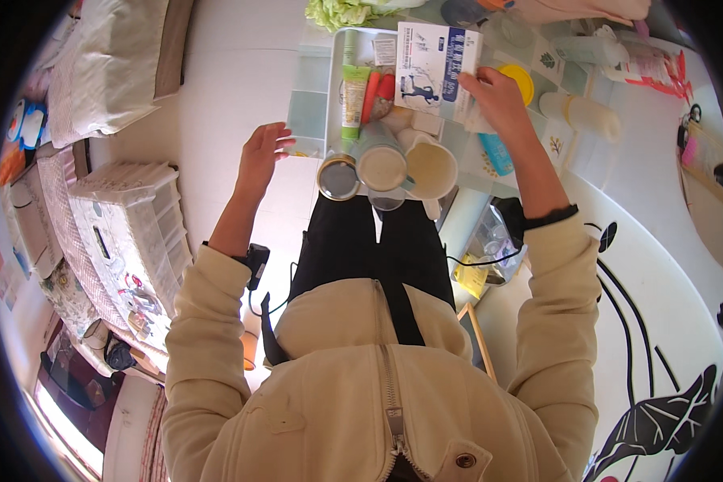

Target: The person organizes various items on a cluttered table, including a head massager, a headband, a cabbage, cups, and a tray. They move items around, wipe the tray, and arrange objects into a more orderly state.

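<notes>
My right hand [495,99] holds the right edge of a white and blue printed box [419,72] above the right part of a white tray [331,90]. My left hand [266,150] is apart from the tray's left side, fingers spread, with nothing in it. In the tray lie a green and white tube [353,99], a red-handled item [370,96] and a small packet with writing [384,52]. At the near end stand a glass jar [338,178], a lidded cup or jar [382,169] and a cream pitcher or mug [434,169].
Leafy lettuce [337,13] lies beyond the tray. To the right are a yellow lid [518,83], a blue packet [495,153], a bottle with a yellow ring [581,114] and a red-edged plastic bag [654,72]. A covered drawer cabinet [120,241] stands at left.
</notes>
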Action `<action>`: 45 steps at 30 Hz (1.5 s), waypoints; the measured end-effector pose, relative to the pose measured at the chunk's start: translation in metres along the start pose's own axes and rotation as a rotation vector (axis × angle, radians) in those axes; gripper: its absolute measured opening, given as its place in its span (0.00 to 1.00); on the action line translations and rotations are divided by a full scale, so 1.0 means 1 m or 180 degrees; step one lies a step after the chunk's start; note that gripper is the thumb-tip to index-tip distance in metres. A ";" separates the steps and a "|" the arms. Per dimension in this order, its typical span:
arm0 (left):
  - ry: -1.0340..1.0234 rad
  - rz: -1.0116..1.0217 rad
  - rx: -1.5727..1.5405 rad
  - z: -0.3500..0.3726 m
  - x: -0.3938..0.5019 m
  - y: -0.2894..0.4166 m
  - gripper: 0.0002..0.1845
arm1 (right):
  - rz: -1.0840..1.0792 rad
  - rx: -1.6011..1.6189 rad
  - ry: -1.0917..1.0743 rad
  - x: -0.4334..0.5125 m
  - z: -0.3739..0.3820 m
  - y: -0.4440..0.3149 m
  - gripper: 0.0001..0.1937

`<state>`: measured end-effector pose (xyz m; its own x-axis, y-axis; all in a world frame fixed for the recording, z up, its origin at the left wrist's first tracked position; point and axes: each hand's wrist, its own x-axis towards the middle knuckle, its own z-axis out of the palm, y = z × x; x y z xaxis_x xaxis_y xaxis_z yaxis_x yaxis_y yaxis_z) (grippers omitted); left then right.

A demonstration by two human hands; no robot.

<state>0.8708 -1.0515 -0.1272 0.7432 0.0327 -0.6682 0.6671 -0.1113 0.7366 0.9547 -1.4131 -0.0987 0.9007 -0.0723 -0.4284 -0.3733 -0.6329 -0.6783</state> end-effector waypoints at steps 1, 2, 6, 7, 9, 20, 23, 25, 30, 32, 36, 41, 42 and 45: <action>-0.0028 0.0017 0.0015 0.001 0.005 0.003 0.21 | 0.0225 0.0061 -0.0163 0.009 0.010 -0.001 0.26; -0.0058 0.0027 0.0031 0.003 0.011 0.005 0.21 | 0.0340 0.0148 -0.0229 0.016 0.020 0.000 0.26; -0.0261 -0.0073 0.0137 0.019 0.033 0.013 0.22 | 0.0502 0.0215 -0.0445 0.029 0.046 0.014 0.26; -0.0318 -0.0112 0.0189 0.024 0.038 0.014 0.22 | 0.0504 0.0145 -0.0456 0.031 0.050 0.019 0.26; -0.0555 -0.0201 0.0369 0.035 0.047 0.015 0.21 | 0.0536 0.0075 -0.0439 0.034 0.057 0.026 0.25; -0.1656 -0.0005 0.1416 0.094 0.103 0.018 0.24 | 0.0732 -0.0015 -0.0792 0.033 0.056 0.034 0.24; -0.1816 -0.0093 0.1407 0.104 0.107 0.025 0.23 | 0.0568 -0.0353 -0.0811 0.029 0.050 0.035 0.25; -0.1841 -0.0067 0.1406 0.110 0.109 0.027 0.22 | 0.0240 -0.0417 -0.0431 0.019 0.043 0.035 0.25; -0.1833 -0.0007 0.1491 0.120 0.111 0.029 0.21 | -0.0084 -0.0695 0.0651 -0.005 -0.003 0.041 0.27; -0.1679 -0.0007 0.1555 0.121 0.110 0.029 0.21 | -0.0599 -0.1369 0.1463 -0.006 -0.022 0.044 0.31; -0.1811 -0.0124 0.1703 0.119 0.113 0.031 0.22 | 0.0213 -0.1859 0.1014 0.004 -0.028 0.051 0.42; -0.1532 -0.0141 0.1546 0.110 0.115 0.024 0.24 | 0.0724 -0.2200 0.0544 0.016 -0.030 0.052 0.46; -0.1531 -0.0133 0.1476 0.107 0.116 0.023 0.25 | 0.0546 -0.2342 0.0648 0.016 -0.035 0.048 0.44; -0.1337 -0.0019 0.1582 0.097 0.120 0.016 0.25 | 0.0132 -0.2341 0.0992 0.012 -0.050 0.027 0.40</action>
<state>0.9660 -1.1462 -0.2055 0.5895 -0.3453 -0.7302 0.4935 -0.5617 0.6640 0.9664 -1.4694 -0.0923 0.9505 -0.2503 -0.1843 -0.2635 -0.9633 -0.0511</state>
